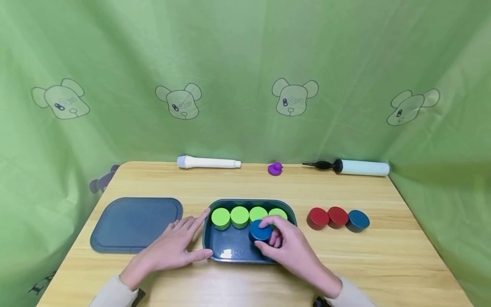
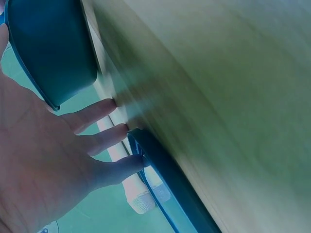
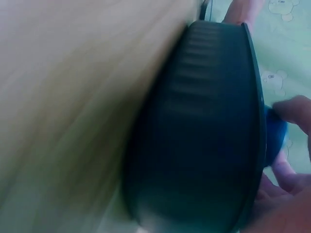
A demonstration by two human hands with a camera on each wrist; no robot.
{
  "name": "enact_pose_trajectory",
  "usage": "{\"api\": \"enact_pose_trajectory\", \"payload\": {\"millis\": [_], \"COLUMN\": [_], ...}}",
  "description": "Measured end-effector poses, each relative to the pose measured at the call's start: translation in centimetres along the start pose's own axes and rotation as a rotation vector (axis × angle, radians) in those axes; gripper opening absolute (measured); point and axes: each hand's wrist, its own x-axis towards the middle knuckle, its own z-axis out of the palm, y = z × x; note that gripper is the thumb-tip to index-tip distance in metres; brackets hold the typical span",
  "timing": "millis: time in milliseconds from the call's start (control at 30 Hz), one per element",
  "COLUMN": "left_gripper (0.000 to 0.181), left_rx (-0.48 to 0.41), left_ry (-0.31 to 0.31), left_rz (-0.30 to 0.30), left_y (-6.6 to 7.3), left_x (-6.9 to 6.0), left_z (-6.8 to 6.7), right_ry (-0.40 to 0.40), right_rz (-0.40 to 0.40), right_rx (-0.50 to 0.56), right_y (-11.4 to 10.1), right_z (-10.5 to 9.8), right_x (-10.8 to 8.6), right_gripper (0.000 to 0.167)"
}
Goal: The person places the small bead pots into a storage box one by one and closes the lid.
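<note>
My right hand (image 1: 287,243) pinches a blue round block (image 1: 260,230) between thumb and fingers, over the right part of a dark blue tray (image 1: 245,261). In the right wrist view, the block (image 3: 275,136) shows above the rim, and the tray wall (image 3: 204,131) hides the inside. Several light green round blocks (image 1: 239,217) stand in a row along the tray's far side. Spread and straight, the fingers of my left hand (image 1: 172,245) span the tray's left end, with the thumb and index finger at its rim. The left wrist view shows this hand (image 2: 48,145) beside the tray wall (image 2: 53,48).
Two red round blocks (image 1: 317,218) and another blue one (image 1: 358,221) stand right of the tray. A flat dark blue lid (image 1: 136,224) lies at left. Along the back edge are a white microphone (image 1: 209,162), a purple duck-like toy (image 1: 275,169) and a hand pump (image 1: 362,167).
</note>
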Motion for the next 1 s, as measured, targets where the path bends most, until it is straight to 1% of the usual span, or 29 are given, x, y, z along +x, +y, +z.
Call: {"api": "enact_pose_trajectory", "payload": {"millis": [200,300,567,667,800,1000], "left_gripper": [0.102,0.102,0.102,0.101,0.101,0.102], "left_rx": [0.005,0.000,-0.005,-0.009,0.000,0.018], "left_ry": [0.003,0.005,0.008,0.006,0.009,0.015], "left_rz": [-0.005,-0.009,-0.003,-0.001,0.002,0.001], "left_y": [0.0,0.1,0.1,0.1,0.2,0.1], "left_x": [-0.1,-0.3,0.0,0.0,0.1,0.1], "left_z": [-0.2,-0.3,0.1,0.2,0.0,-0.1], "right_ry": [-0.132,-0.202,-0.336,-0.364,-0.370,-0.388], "right_rz": [0.003,0.008,0.037,0.035,0.023,0.037], "right_rx": [-0.048,-0.040,-0.003,-0.013,-0.019,0.039], "right_y": [-0.6,-0.8,-1.1,-1.3,-1.6,-1.9], "right_z": [2.3,3.2,5.0,5.6,6.1,6.6], "right_x": [1.1,1.7,3.5,3.9,4.4,4.8], "right_gripper": [0.038,0.034,0.031,0.031,0.031,0.027]}}
